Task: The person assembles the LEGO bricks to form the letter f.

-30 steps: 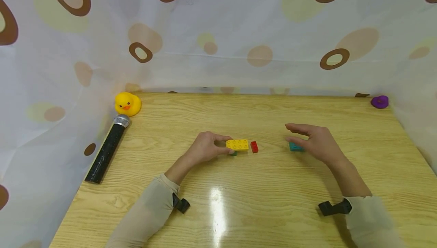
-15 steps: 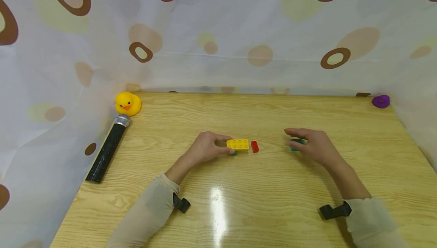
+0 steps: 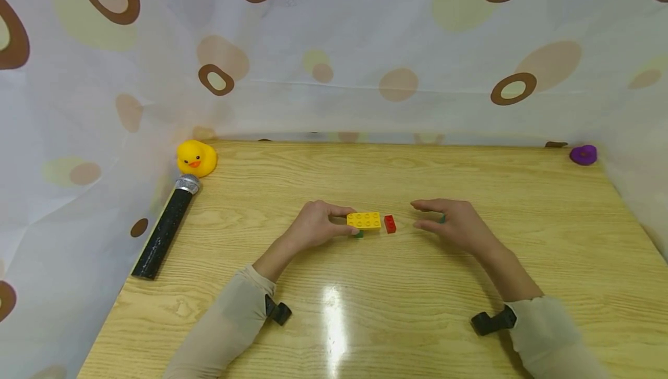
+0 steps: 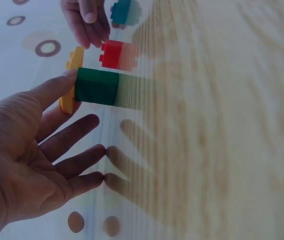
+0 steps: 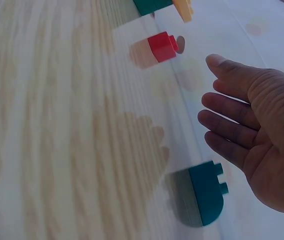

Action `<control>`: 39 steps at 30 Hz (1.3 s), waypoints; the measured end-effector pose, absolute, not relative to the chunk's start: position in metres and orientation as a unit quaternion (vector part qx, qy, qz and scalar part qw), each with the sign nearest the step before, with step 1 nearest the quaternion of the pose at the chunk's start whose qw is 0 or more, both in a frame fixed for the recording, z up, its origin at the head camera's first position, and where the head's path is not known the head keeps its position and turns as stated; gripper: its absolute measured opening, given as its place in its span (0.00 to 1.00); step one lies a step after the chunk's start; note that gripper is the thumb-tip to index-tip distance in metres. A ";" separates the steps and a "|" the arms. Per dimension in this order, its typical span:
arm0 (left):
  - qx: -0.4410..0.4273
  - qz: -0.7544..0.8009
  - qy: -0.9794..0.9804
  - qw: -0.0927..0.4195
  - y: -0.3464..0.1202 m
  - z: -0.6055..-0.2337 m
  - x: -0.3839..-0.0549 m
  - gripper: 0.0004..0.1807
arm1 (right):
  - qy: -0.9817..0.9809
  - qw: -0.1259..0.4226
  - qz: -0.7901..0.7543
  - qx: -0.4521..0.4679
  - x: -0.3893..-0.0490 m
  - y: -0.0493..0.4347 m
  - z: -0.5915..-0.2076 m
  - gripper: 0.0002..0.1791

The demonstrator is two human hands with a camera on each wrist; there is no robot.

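Observation:
My left hand (image 3: 315, 225) pinches the left end of a flat yellow toy brick (image 3: 363, 221) between thumb and forefinger. Under that brick stands a dark green block (image 4: 97, 86), mostly hidden from above. The other fingers of this hand are spread, as the left wrist view shows. A small red brick (image 3: 390, 224) stands on the table just right of the yellow one, studs up. Further right, my right hand (image 3: 454, 222) hovers with thumb and fingers apart and nothing between them. Beneath and behind it is a teal block with a rounded side (image 5: 206, 192), largely covered in the head view.
A black microphone with a silver head (image 3: 166, 228) lies along the table's left edge. Beyond it sits a yellow rubber duck (image 3: 196, 159). A small purple duck (image 3: 583, 155) is in the far right corner. Patterned cloth (image 3: 334, 48) hangs behind the wooden table (image 3: 396, 321).
My right hand has moved left from the teal block toward the red brick, fingers still apart. My left hand and the yellow brick have stayed in place.

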State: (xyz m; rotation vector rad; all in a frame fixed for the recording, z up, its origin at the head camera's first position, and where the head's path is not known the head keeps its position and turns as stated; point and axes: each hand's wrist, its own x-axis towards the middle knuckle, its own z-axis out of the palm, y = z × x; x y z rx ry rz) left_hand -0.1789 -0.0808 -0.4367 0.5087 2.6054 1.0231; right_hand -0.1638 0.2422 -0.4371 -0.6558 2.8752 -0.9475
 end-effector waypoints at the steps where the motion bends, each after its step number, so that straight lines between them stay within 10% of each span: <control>1: 0.177 0.356 0.906 0.148 -0.081 -0.437 -0.179 0.26 | 0.926 0.026 -0.309 -0.215 -0.164 0.240 -0.437 0.24; 39: 0.162 0.351 0.910 0.152 -0.079 -0.435 -0.178 0.26 | 0.928 0.073 -0.272 -0.244 -0.176 0.203 -0.450 0.22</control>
